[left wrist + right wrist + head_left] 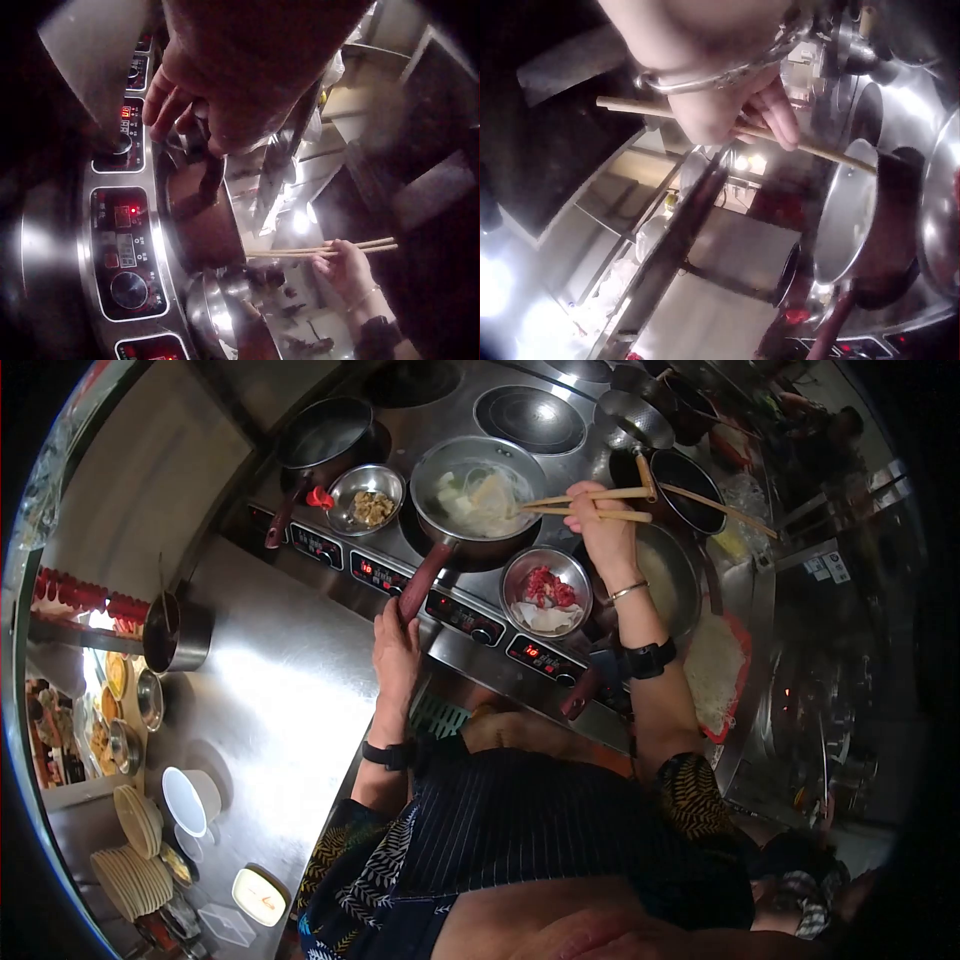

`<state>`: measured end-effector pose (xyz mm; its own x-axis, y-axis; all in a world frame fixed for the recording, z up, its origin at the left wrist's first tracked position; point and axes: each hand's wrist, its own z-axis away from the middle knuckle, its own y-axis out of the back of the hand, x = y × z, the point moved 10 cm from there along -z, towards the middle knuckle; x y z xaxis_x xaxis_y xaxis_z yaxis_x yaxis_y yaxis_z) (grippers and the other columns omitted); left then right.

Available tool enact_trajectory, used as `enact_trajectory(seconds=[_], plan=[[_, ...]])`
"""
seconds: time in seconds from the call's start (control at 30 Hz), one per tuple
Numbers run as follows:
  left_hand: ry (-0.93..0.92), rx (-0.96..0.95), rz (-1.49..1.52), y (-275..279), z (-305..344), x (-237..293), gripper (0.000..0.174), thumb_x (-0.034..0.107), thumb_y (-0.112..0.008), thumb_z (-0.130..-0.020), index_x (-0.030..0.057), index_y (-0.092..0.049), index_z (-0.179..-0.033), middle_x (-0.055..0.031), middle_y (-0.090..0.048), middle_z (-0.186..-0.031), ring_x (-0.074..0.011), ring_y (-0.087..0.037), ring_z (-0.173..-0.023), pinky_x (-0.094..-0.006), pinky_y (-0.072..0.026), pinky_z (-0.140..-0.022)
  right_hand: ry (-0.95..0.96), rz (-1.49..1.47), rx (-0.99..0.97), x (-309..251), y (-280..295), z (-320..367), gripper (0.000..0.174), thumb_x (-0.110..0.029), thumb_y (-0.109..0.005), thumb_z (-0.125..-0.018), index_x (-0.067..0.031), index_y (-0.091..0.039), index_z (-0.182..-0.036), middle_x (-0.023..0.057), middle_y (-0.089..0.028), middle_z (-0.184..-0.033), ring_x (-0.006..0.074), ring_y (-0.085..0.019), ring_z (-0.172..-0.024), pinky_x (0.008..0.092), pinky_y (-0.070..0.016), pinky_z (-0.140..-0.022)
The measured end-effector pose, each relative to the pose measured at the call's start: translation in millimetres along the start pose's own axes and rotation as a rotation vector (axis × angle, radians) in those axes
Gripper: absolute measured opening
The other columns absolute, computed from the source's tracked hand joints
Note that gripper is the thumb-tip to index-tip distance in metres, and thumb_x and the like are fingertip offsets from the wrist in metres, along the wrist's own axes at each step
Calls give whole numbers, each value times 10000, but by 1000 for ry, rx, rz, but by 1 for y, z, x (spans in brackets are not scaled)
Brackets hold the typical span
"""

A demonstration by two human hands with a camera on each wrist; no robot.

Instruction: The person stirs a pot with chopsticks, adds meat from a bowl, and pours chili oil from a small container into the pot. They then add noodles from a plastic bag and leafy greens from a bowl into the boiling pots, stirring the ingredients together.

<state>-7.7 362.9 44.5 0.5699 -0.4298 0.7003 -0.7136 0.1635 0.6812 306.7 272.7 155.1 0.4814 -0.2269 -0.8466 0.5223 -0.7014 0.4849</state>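
Observation:
My left hand [396,650] grips the end of the dark red handle [428,580] of a saucepan. Pale noodle-like strands and chunks [480,500] lie in cloudy liquid inside the pan [425,465]. In my right hand [606,530] is a pair of long wooden chopsticks [625,515], their tips in the food at the pan's right side. The right wrist view also has the chopsticks [825,154] reaching over the pan's rim. Close below my right hand, a steel bowl [510,580] holds red pieces and something white.
Left of the pan is a steel bowl [345,480] of brown pieces, with a red item [320,498] at its rim. Other pans [325,432] stand on the cooktop around it. Control panels [465,618] line the front edge. Stacked plates [130,880] and a white tub [190,800] stand on the left counter.

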Motion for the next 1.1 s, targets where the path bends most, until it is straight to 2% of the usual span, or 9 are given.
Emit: enact_trajectory(seconds=[0.1, 0.23, 0.33, 0.43, 0.6, 0.83, 0.93, 1.03, 1.1], plan=[[-13, 0, -4, -1, -1, -1, 420, 145, -532, -831, 48, -392, -1215, -189, -480, -1049, -372, -517, -925, -406, -447, -758, -122, -391, -62, -7, -16, 14, 217, -175, -470, -862, 1, -579, -927, 77, -590, -756, 128, -604, -636, 221, -483, -577], [-8, -11, 3, 0, 1, -1, 426, 159, -533, -835, 52, -384, -1220, -188, -478, -1056, -374, -518, -926, -411, -447, -753, -63, -460, -73, -15, -19, 24, 206, -157, -470, -862, 3, -579, -932, 76, -582, -764, 130, -606, -643, 218, -488, -578], [5, -9, -6, -1, 1, -3, 426, 169, -530, -839, 63, -380, -1223, -186, -476, -1063, -374, -519, -925, -414, -448, -751, -178, -457, -167, -2, -26, 30, 202, -152, -470, -869, 8, -577, -931, 81, -584, -792, 132, -605, -626, 213, -487, -563], [-16, 12, -8, -2, 2, -4, 421, 175, -526, -842, 75, -380, -1224, -182, -478, -1061, -375, -521, -919, -416, -449, -747, -164, -486, -9, -1, 8, 32, 207, -177, -500, -871, 9, -575, -927, 90, -586, -789, 138, -608, -599, 211, -492, -534], [-42, 26, -17, -3, 2, -4, 419, 181, -527, -841, 85, -385, -1223, -175, -482, -1058, -372, -523, -920, -415, -447, -750, -225, -444, 28, 9, 48, 53, 229, -205, -524, -862, 8, -569, -932, 110, -599, -806, 160, -623, -611, 229, -511, -550], [-94, 65, -44, -7, 3, -9, 420, 202, -534, -841, 80, -400, -1220, -172, -497, -1042, -368, -513, -935, -413, -432, -764, -104, -474, 431, 28, 187, 134, 343, -292, -496, -877, 36, -558, -957, 135, -600, -846, 206, -638, -714, 262, -533, -608], [-127, 95, -63, -8, 3, -8, 430, 203, -550, -833, 49, -412, -1210, -185, -504, -1020, -368, -502, -941, -412, -416, -785, -137, -350, 558, 49, 239, 176, 315, -249, -465, -889, 45, -553, -964, 145, -602, -865, 202, -635, -743, 264, -536, -613], [-146, 76, -59, -11, 2, -6, 434, 191, -552, -828, 47, -412, -1212, -190, -504, -1012, -377, -506, -924, -415, -418, -778, -142, -287, 631, 91, 259, 206, 275, -201, -450, -886, 35, -552, -980, 146, -606, -883, 202, -632, -720, 256, -530, -591], [-48, 41, -209, -13, 0, -11, 430, 171, -555, -820, 47, -420, -1210, -190, -506, -1042, -370, -491, -957, -432, -399, -820, -127, -137, 562, 105, 256, 211, 227, -150, -469, -861, 14, -568, -982, 115, -609, -903, 185, -622, -749, 262, -521, -640]])
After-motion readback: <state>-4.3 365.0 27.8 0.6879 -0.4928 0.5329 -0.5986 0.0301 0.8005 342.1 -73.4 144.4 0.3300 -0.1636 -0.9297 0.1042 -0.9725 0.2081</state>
